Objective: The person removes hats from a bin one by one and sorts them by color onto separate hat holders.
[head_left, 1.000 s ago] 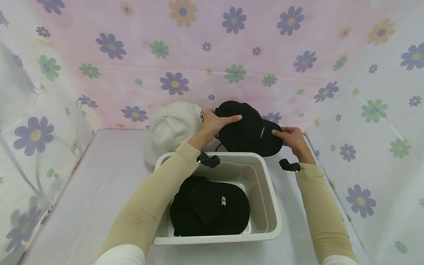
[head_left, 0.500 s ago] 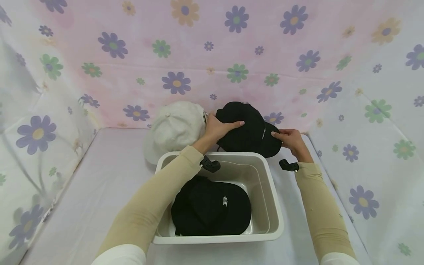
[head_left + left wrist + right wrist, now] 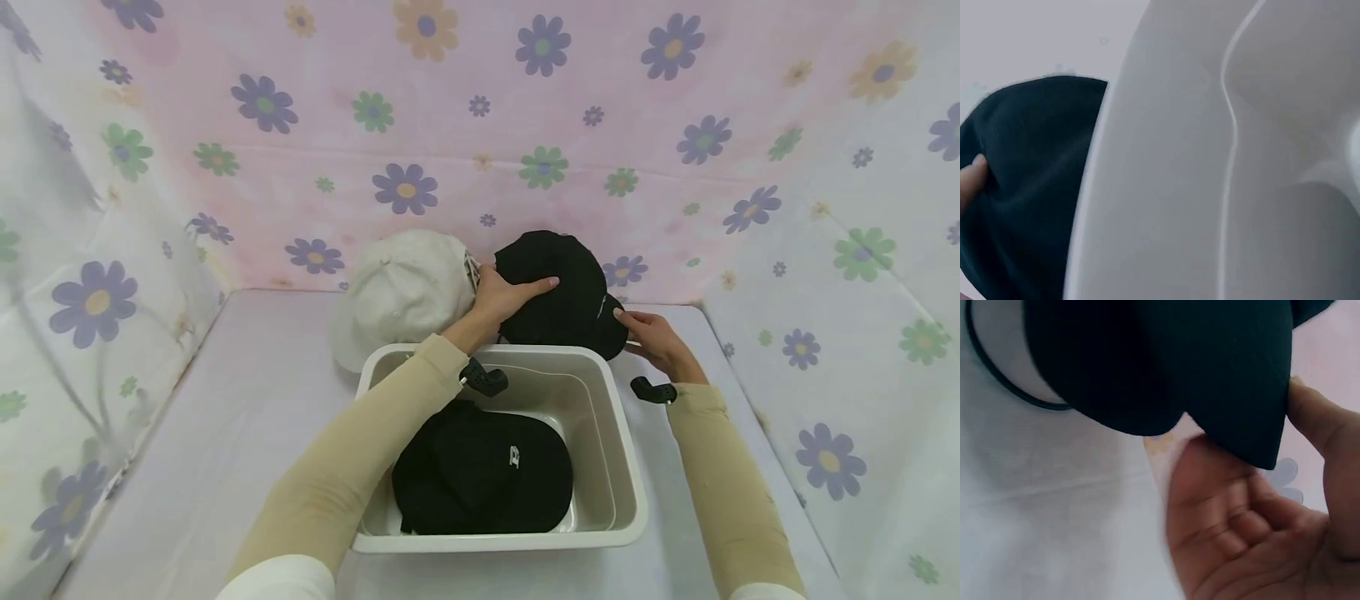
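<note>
A black baseball cap [image 3: 551,275] is held up between both hands behind the bin, its brim to the right. My left hand [image 3: 501,300] grips the back of it, the thumb [image 3: 971,178] over the crown and the other fingers behind, mostly hidden. At the brim, my right hand [image 3: 658,337] pinches the edge; in the right wrist view the thumb is on one side and the fingers [image 3: 1210,481] are under the curved brim [image 3: 1235,381]. A thin dark loop hangs by the cap in that view. A white cap [image 3: 408,283] rests just left of my left hand.
A light grey plastic bin [image 3: 498,544] stands in front, under the left forearm. Inside it lies another black cap [image 3: 480,471] with a small white logo. Flowered cloth walls [image 3: 450,150] enclose the pale table [image 3: 247,417] at the back and both sides.
My right hand has moved a little left with the brim, which now shows narrower and turned more edge-on. The left hand keeps its grip on the cap's back. The head view has shifted slightly.
</note>
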`<action>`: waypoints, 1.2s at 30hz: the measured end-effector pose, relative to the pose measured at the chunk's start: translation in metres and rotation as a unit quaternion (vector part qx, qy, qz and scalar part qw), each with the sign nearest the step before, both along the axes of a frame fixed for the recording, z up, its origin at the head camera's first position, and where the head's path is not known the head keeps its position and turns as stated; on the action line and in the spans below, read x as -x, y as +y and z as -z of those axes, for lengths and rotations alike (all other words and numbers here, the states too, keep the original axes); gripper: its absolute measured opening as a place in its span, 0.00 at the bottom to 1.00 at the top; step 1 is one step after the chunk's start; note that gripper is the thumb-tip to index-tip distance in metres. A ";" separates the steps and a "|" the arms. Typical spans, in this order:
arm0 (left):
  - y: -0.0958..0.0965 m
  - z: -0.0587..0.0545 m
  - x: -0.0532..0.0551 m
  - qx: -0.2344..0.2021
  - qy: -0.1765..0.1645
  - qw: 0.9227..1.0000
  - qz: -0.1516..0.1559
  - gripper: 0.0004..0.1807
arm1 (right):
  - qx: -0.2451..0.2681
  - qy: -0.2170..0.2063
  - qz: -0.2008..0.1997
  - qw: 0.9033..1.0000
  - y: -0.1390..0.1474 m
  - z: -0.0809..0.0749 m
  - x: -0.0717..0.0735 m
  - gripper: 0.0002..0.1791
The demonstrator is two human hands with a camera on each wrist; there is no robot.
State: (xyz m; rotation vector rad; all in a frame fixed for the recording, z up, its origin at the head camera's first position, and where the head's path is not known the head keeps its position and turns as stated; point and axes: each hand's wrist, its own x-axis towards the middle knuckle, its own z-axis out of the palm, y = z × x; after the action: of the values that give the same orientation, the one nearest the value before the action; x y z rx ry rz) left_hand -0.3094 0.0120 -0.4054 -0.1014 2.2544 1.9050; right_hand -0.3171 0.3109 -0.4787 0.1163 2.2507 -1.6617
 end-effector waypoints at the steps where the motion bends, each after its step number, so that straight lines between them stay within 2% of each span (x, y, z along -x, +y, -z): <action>1: 0.001 -0.001 0.000 -0.006 -0.004 1.000 0.000 0.69 | 0.003 -0.003 -0.012 1.000 0.000 0.001 -0.002 0.41; 5: 0.001 -0.005 -0.001 -0.017 -0.016 1.000 -0.004 0.65 | 0.014 -0.010 -0.052 0.998 -0.003 0.002 -0.005 0.43; 8: 0.002 -0.012 -0.003 -0.007 -0.027 1.000 0.005 0.59 | 0.024 -0.010 -0.050 0.998 -0.005 0.002 -0.007 0.42; 11: 0.002 -0.022 -0.007 0.034 -0.041 0.998 0.029 0.57 | 0.015 -0.006 -0.041 0.999 -0.006 0.000 -0.009 0.41; 14: 0.001 -0.034 -0.011 0.091 -0.049 0.993 0.064 0.57 | -0.004 -0.002 -0.037 0.999 -0.007 -0.002 -0.011 0.40; 16: -0.002 -0.043 -0.014 0.122 -0.036 0.988 0.086 0.57 | -0.033 0.006 -0.039 0.999 -0.009 -0.005 -0.014 0.40; 19: -0.006 -0.058 -0.019 0.147 0.006 0.983 0.105 0.57 | -0.098 0.025 -0.037 0.994 -0.012 -0.014 -0.019 0.41; 22: -0.013 -0.073 -0.025 0.153 0.052 0.980 0.112 0.55 | -0.186 0.049 -0.033 0.981 -0.016 -0.030 -0.028 0.44; 25: -0.024 -0.088 -0.032 0.146 0.088 0.977 0.129 0.52 | -0.245 0.068 -0.026 0.967 -0.020 -0.053 -0.039 0.47; 27: -0.036 -0.097 -0.038 0.143 0.121 0.970 0.155 0.48 | -0.257 0.085 -0.023 0.962 -0.024 -0.069 -0.047 0.47; 29: -0.050 -0.104 -0.044 0.134 0.171 0.959 0.183 0.43 | -0.255 0.104 -0.021 0.961 -0.028 -0.085 -0.055 0.47; 33: -0.083 -0.112 -0.058 0.135 0.268 0.927 0.224 0.35 | -0.227 0.149 -0.030 0.962 -0.038 -0.112 -0.077 0.45; 36: -0.108 -0.119 -0.073 0.183 0.300 0.905 0.238 0.36 | -0.210 0.191 -0.047 0.958 -0.047 -0.129 -0.095 0.44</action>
State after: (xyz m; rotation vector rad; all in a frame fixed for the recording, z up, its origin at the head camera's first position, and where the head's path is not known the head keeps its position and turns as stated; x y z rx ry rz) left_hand -0.2359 -0.0955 -0.2861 1.0197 2.6379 1.3479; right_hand -0.2223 0.2636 -0.3493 -0.2267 2.8229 -1.2128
